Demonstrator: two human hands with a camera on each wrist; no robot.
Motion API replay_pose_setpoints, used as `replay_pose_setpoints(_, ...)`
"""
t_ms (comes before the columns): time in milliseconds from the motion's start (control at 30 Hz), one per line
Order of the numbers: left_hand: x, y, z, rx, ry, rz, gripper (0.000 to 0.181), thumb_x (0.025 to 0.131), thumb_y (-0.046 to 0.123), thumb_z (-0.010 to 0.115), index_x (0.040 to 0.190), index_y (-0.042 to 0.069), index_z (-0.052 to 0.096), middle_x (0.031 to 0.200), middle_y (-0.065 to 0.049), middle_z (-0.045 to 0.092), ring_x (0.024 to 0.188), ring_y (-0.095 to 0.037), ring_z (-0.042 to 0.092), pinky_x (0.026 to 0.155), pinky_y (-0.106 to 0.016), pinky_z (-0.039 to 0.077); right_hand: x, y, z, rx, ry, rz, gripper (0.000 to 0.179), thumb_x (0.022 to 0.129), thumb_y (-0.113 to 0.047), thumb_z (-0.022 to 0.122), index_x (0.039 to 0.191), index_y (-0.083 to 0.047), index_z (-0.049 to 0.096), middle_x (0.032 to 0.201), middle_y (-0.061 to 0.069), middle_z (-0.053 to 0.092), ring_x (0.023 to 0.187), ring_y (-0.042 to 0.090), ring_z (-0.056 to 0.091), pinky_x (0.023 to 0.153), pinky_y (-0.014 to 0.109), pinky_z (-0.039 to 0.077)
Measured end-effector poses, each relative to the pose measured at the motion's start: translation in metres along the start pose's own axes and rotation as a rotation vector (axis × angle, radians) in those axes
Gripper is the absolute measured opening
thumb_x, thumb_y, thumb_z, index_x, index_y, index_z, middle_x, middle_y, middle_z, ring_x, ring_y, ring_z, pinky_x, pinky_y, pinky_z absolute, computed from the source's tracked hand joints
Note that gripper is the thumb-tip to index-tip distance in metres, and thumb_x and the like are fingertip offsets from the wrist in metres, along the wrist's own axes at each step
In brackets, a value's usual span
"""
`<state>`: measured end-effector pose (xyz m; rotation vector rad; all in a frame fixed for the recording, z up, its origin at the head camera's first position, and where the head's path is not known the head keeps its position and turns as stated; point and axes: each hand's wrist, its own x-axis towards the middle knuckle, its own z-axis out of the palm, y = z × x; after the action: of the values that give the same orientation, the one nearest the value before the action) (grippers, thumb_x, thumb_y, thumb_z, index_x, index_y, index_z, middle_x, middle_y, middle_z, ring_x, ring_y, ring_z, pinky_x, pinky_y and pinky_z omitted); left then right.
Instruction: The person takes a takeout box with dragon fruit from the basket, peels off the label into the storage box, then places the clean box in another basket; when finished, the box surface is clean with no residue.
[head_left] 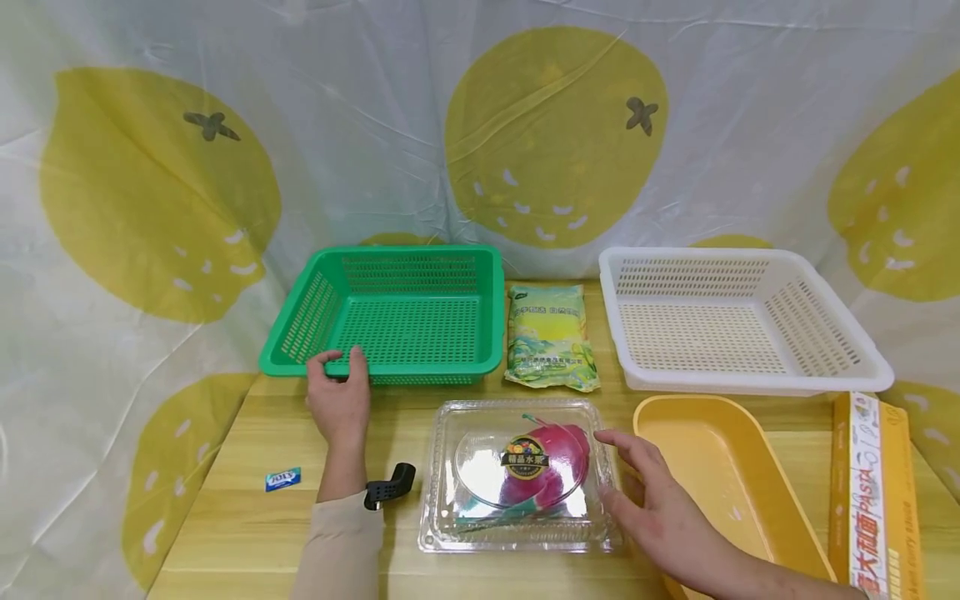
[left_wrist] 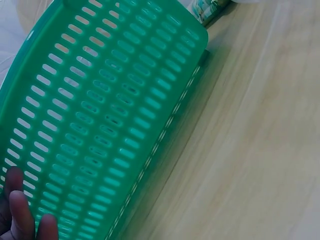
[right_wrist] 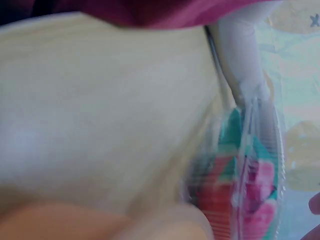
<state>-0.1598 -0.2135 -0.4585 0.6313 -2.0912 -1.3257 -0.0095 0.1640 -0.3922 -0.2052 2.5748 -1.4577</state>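
Observation:
At the near rim of the green basket (head_left: 420,369), my left hand (head_left: 339,408) has its thumb and index finger against or just over the edge. In the left wrist view, fingertips (left_wrist: 22,215) show loosely bent beside the basket's slotted outer wall. A clear plastic clamshell box (head_left: 480,533) with a fruit label holds a pink dragon fruit (head_left: 566,446) with green tips. My right hand (head_left: 663,508) is beside the box's right edge, thumb and fingers spread; contact is hard to tell. In the right wrist view, the box (right_wrist: 242,190) stands between the blurred thumb and the fingers.
A yellow-green packet (head_left: 551,337) lies between the green basket and a white basket (head_left: 750,383). At right are an orange tray (head_left: 712,467), partly behind my right forearm, and a pasta box (head_left: 877,500). A small blue wrapped sweet (head_left: 282,479) lies left.

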Motion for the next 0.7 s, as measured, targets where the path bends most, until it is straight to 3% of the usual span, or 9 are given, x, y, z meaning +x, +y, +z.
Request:
replay_pose_setpoints(100, -0.001, 0.002, -0.003, -0.003, -0.032, -0.004, 0.050, 0.097, 0.052, 0.063, 0.126, 0.012, 0.061, 0.054, 0.010, 0.044, 0.051, -0.008, 0.045, 0.048, -0.028, 0.039, 0.006, -0.006, -0.001, -0.124, 0.063, -0.133, 0.048, 0.097, -0.016, 0.069, 0.142, -0.022, 0.053, 0.145, 0.004, 0.047, 0.137, 0.034, 0.049, 0.107, 0.064, 0.044)
replay_pose_setpoints(233, -0.005, 0.003, -0.006, -0.043, -0.081, 0.002, 0.055, 0.097, 0.054, 0.063, 0.136, 0.017, 0.057, 0.057, 0.009, 0.058, 0.052, -0.005, 0.053, 0.052, -0.027, 0.043, 0.021, -0.012, -0.005, -0.176, 0.073, -0.228, 0.041, 0.097, -0.016, 0.070, 0.136, -0.019, 0.059, 0.139, 0.003, 0.051, 0.131, 0.035, 0.054, 0.104, 0.067, 0.045)
replay_pose_setpoints(367, -0.013, 0.005, -0.009, -0.068, -0.109, 0.007, 0.060, 0.097, 0.054, 0.062, 0.147, 0.024, 0.049, 0.063, 0.005, 0.067, 0.053, -0.004, 0.057, 0.054, -0.027, 0.044, 0.042, -0.016, -0.010, -0.210, 0.047, -0.252, 0.033, 0.098, -0.017, 0.069, 0.131, -0.016, 0.062, 0.133, 0.005, 0.055, 0.128, 0.036, 0.058, 0.105, 0.064, 0.047)
replay_pose_setpoints(467, -0.019, 0.009, -0.011, -0.087, -0.115, 0.016, 0.063, 0.097, 0.053, 0.064, 0.151, 0.028, 0.043, 0.061, 0.008, 0.064, 0.053, -0.005, 0.057, 0.052, -0.028, 0.044, 0.056, -0.019, -0.014, -0.237, 0.023, -0.258, 0.031, 0.098, -0.017, 0.069, 0.128, -0.013, 0.064, 0.130, 0.007, 0.058, 0.125, 0.037, 0.060, 0.104, 0.062, 0.048)
replay_pose_setpoints(600, -0.025, 0.019, -0.012, -0.130, -0.127, 0.038, 0.066, 0.096, 0.050, 0.066, 0.153, 0.028, 0.040, 0.060, 0.016, 0.058, 0.055, -0.006, 0.057, 0.053, -0.026, 0.045, 0.071, -0.019, -0.018, -0.289, -0.007, -0.255, 0.031, 0.096, -0.018, 0.070, 0.126, -0.012, 0.065, 0.128, 0.012, 0.060, 0.120, 0.038, 0.061, 0.101, 0.061, 0.051)
replay_pose_setpoints(700, -0.032, 0.028, -0.016, -0.165, -0.185, 0.046, 0.065, 0.097, 0.046, 0.067, 0.152, 0.026, 0.040, 0.063, 0.015, 0.060, 0.056, -0.010, 0.059, 0.054, -0.026, 0.048, 0.080, -0.018, -0.019, -0.314, -0.028, -0.244, 0.029, 0.096, -0.018, 0.071, 0.124, -0.012, 0.067, 0.127, 0.014, 0.060, 0.117, 0.038, 0.062, 0.098, 0.060, 0.053)
